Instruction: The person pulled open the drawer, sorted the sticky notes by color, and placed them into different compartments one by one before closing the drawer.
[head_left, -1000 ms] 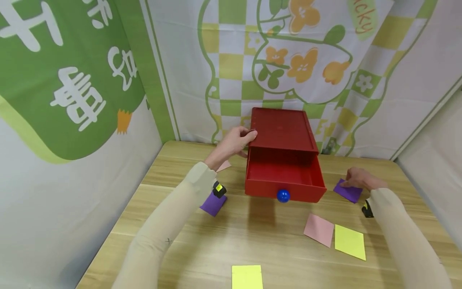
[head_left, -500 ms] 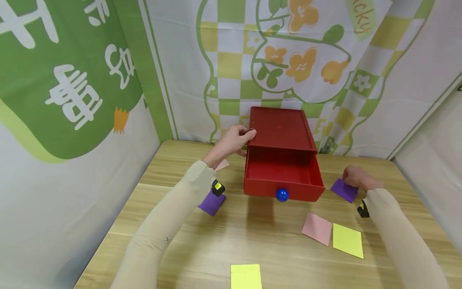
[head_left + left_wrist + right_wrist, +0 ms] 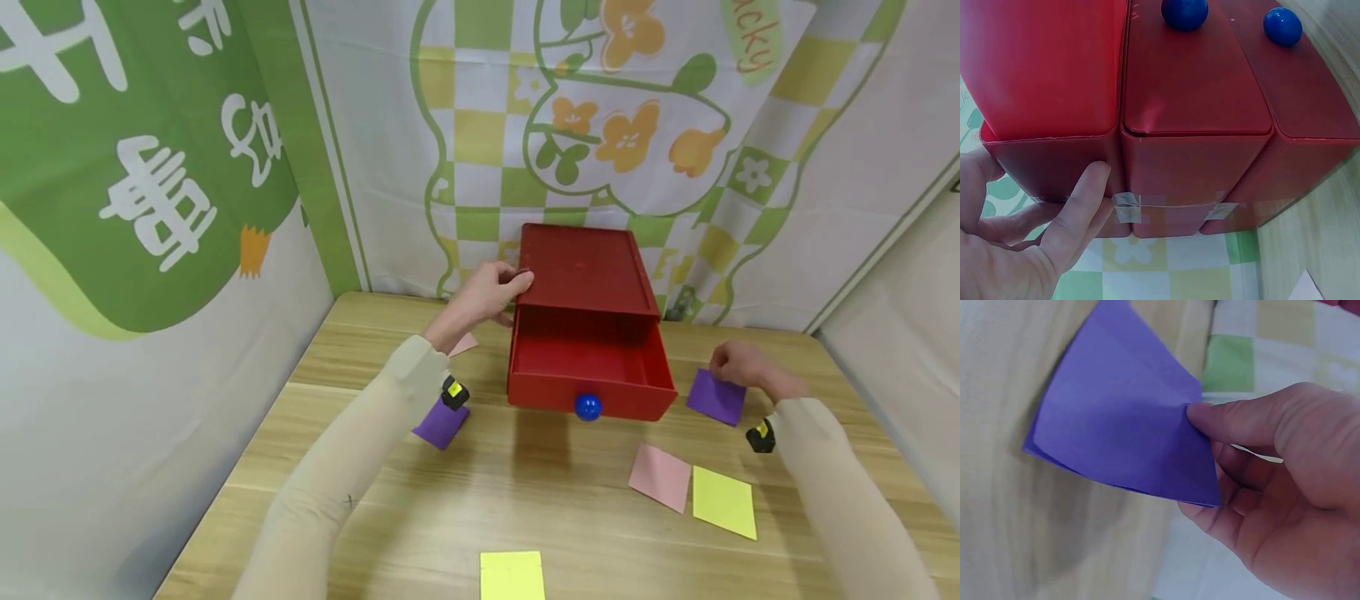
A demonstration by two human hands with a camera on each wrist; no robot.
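Note:
A red drawer cabinet [image 3: 585, 271] stands at the back of the table, its top drawer [image 3: 588, 354] pulled out with a blue knob at the front. My left hand [image 3: 483, 296] grips the cabinet's upper left edge, thumb on top, fingers against the side wall. The left wrist view shows that hand [image 3: 1035, 231] at the pulled-out drawer's level, beside two lower drawers [image 3: 1197, 75] that sit in their slots. On the right, my right hand [image 3: 746, 365] pinches a purple paper [image 3: 717, 397] between thumb and fingers. In the right wrist view the paper [image 3: 1116, 406] shows two layers and bends slightly.
Right of centre on the wooden table [image 3: 585, 508] lie a pink paper [image 3: 661, 477] and a yellow paper [image 3: 724, 502]. Another yellow paper [image 3: 512, 575] is at the front. Under my left arm are a purple paper [image 3: 442, 425] and a pink paper [image 3: 463, 343]. Printed cloth [image 3: 480, 142] hangs behind.
My right hand has shifted slightly with the purple paper, which now turns more of its face toward the head camera. My left hand stays on the cabinet.

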